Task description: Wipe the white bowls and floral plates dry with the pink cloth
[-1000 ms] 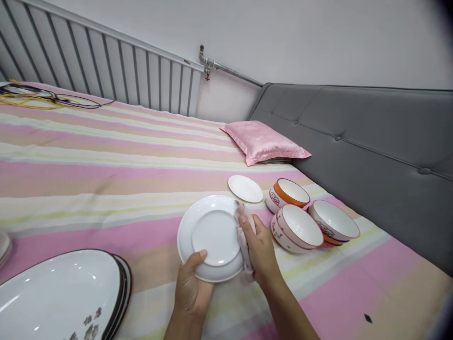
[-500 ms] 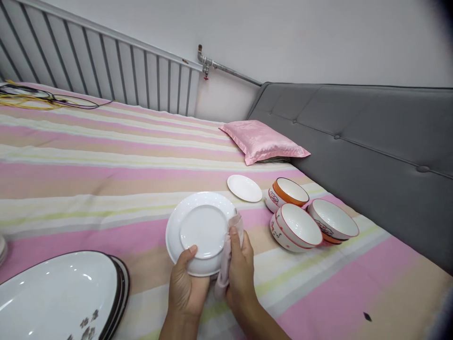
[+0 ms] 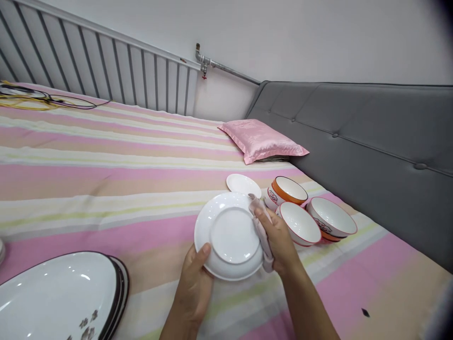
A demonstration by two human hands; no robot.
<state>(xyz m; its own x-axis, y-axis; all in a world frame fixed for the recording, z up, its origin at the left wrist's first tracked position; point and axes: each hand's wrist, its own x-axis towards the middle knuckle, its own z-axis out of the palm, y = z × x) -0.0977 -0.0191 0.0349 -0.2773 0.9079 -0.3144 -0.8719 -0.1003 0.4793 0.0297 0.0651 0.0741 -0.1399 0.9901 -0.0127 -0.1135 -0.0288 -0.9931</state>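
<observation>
A round white plate [image 3: 235, 236] is held up over the bed, its foot ring facing me. My left hand [image 3: 196, 278] grips the lower left rim, thumb on the face and fingers behind. At the right rim, my right hand [image 3: 278, 236] is closed on a pale pinkish cloth [image 3: 262, 231] folded over the plate's edge. Just beyond the held plate lies a small white plate [image 3: 243, 183] on the bedspread. Stacked bowls stand to the right: an orange-banded bowl [image 3: 290, 189], a red-rimmed bowl [image 3: 300, 223] and another red-rimmed bowl [image 3: 331, 217].
Large oval plates [image 3: 60, 293] with dark rims are stacked at the lower left. A pink pillow [image 3: 262, 140] lies near the grey headboard [image 3: 371, 127]. Coiled cables [image 3: 42, 98] rest at the far left, before a white radiator [image 3: 106, 66]. The striped bedspread [image 3: 106, 184] lies beneath everything.
Both hands have moved right with the plate, which now partly overlaps the small plate in view. My right hand and the cloth have shifted up along the right rim, nearer the bowls.
</observation>
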